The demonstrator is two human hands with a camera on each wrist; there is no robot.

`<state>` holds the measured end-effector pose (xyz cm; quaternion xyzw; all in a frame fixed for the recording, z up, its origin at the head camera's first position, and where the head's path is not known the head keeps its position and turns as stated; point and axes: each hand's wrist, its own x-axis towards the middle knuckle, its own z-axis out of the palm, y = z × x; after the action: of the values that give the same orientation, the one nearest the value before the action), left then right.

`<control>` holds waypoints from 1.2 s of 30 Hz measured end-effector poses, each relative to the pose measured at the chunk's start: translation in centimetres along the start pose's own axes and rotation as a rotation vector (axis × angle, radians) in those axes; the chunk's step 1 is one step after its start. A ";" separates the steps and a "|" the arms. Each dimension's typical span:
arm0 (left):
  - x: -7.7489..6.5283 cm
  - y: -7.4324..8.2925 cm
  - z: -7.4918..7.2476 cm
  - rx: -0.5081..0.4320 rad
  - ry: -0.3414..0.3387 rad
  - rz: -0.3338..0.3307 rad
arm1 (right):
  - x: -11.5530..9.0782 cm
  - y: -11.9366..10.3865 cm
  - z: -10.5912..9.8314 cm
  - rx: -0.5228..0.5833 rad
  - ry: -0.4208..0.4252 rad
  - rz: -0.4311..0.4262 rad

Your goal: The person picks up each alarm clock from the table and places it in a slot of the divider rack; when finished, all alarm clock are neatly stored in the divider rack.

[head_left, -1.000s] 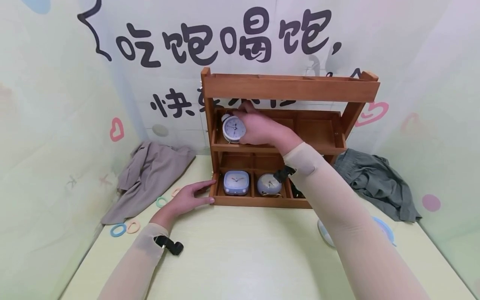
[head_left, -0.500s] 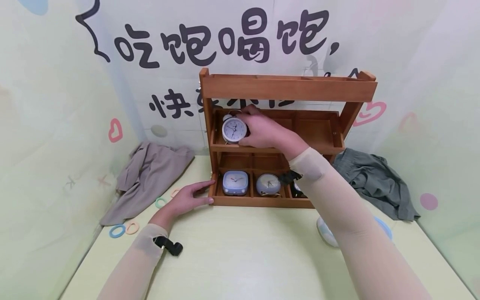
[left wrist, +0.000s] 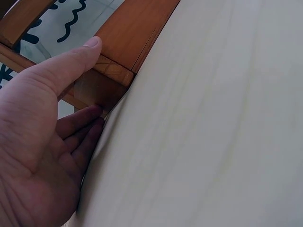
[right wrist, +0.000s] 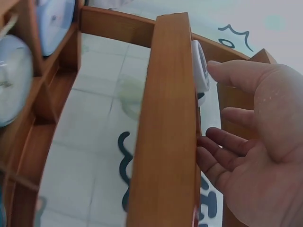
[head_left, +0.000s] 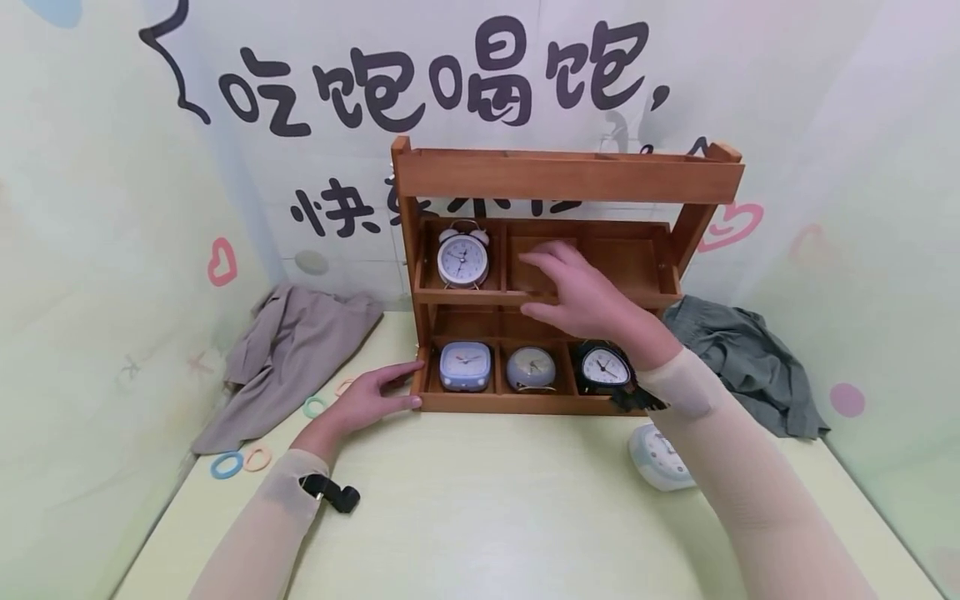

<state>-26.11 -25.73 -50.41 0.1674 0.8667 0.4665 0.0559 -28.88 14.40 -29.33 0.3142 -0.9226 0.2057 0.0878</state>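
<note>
Apparently to steady the shelf [head_left: 562, 177], the left hand [head_left: 366, 405] merely touches its lower-left corner, straight-fingered; the right hand [head_left: 592, 296], empty, fingers parted, hovers right of the white clock [head_left: 462, 260], upper-middle frame.

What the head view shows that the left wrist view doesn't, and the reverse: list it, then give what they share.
Only the head view: the right grip, the twin-bell clock, square clock, round blue clock and black-rimmed clock in the wooden shelf, a fifth clock on the pale table, the brownish cloth, the dark cloth and the small rings.

Only the left wrist view: the palm side of the left grip.

Both: the left grip at one end of the wooden shelf, the pale table and dark wall marks.
</note>
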 end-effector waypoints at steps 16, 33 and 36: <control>0.1 -0.2 -0.1 0.004 -0.002 0.026 | -12.8 5.5 2.2 -0.007 0.037 -0.077; 0.3 -0.3 0.1 -0.030 0.004 0.041 | -20.3 10.4 4.3 0.024 -0.184 0.076; 0.3 -0.2 0.1 -0.038 0.002 0.039 | -20.7 10.6 4.1 -0.004 -0.233 0.105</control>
<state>-26.36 -25.63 -50.60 0.1829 0.8544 0.4840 0.0489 -19.29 31.49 -42.53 0.2869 -0.9422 0.1702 -0.0304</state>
